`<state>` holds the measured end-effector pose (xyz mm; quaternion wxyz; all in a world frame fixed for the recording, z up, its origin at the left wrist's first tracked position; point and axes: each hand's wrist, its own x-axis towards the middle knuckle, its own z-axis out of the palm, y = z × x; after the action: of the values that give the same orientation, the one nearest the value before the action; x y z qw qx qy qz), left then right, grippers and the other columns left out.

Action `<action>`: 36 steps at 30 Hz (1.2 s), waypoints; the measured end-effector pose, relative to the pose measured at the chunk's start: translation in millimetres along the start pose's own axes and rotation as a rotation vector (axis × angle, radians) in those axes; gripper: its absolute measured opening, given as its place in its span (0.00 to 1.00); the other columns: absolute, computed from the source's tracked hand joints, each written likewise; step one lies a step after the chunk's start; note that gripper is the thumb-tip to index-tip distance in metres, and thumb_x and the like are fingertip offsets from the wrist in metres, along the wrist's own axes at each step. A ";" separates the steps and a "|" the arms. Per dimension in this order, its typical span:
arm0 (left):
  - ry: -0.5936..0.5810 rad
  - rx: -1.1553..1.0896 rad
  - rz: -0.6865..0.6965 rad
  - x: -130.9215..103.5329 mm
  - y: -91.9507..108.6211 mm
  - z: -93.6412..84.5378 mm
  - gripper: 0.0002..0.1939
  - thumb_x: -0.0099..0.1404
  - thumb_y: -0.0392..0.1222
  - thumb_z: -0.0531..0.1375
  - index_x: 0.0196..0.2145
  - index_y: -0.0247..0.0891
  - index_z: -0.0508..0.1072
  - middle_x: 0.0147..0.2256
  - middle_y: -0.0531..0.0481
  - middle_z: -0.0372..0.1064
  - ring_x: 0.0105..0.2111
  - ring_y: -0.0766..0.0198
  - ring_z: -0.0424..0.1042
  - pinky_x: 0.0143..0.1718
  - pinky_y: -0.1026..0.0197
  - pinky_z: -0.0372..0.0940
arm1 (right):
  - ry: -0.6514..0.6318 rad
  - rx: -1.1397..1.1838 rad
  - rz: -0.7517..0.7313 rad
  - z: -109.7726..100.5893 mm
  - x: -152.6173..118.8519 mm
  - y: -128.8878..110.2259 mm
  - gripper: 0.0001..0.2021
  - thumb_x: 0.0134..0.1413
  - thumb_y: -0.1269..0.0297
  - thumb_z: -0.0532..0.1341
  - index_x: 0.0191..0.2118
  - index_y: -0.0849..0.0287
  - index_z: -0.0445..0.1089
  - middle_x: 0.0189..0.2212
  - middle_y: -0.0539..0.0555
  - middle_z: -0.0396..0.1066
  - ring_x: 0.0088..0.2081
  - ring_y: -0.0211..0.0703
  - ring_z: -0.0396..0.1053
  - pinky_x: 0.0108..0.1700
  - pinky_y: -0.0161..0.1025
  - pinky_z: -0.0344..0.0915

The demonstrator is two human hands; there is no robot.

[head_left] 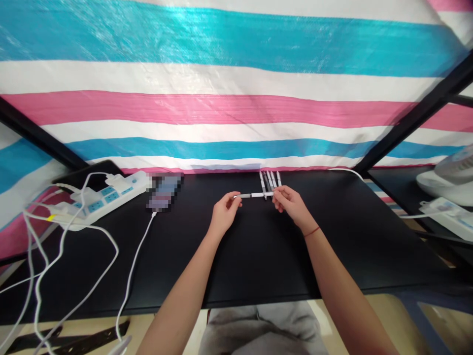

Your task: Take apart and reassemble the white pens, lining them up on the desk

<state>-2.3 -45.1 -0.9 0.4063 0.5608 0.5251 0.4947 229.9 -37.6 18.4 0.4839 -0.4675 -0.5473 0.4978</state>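
A white pen with a grey section (254, 195) is held level above the black table (258, 261). My left hand (225, 209) pinches its left end between thumb and fingers. At the right end, my right hand (290, 204) grips it the same way. Just behind the held pen, several white pens (271, 178) lie side by side on the table, pointing away from me. Their near ends are partly hidden by my right hand and the held pen.
A white power strip (111, 197) with plugs and tangled cables lies at the left. Beside it, a pixelated phone (165, 191) has a white cable (133, 261) running off the front edge. Another power strip (453, 217) sits at the far right. Striped sheeting (236, 108) hangs behind.
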 end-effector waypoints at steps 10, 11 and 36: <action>-0.008 -0.001 -0.005 -0.6 3.7 -0.1 0.19 0.61 0.52 0.60 0.45 0.37 0.74 0.31 0.48 0.75 0.33 0.60 0.75 0.37 0.60 0.68 | 0.019 -0.032 0.041 0.9 0.4 -1.3 0.19 0.53 0.46 0.60 0.29 0.60 0.67 0.22 0.50 0.67 0.19 0.32 0.61 0.18 0.30 0.55; -0.006 -0.004 -0.008 -0.5 4.0 -0.2 0.19 0.61 0.52 0.60 0.45 0.37 0.74 0.32 0.48 0.75 0.33 0.61 0.75 0.37 0.59 0.68 | 0.010 -0.001 0.021 0.8 0.0 -2.1 0.18 0.52 0.47 0.61 0.31 0.60 0.67 0.23 0.50 0.68 0.21 0.33 0.62 0.19 0.30 0.56; 0.010 -0.100 -0.061 0.7 2.5 1.6 0.21 0.58 0.54 0.62 0.42 0.36 0.74 0.29 0.48 0.73 0.32 0.61 0.74 0.34 0.61 0.68 | 0.068 0.081 -0.037 -0.9 1.5 -0.5 0.15 0.49 0.55 0.66 0.39 0.58 0.69 0.24 0.49 0.68 0.26 0.36 0.66 0.23 0.32 0.61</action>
<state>-0.2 -44.6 1.4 0.4461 0.5211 0.5186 0.5104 230.6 -36.1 19.0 0.5298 -0.4538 -0.5185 0.4945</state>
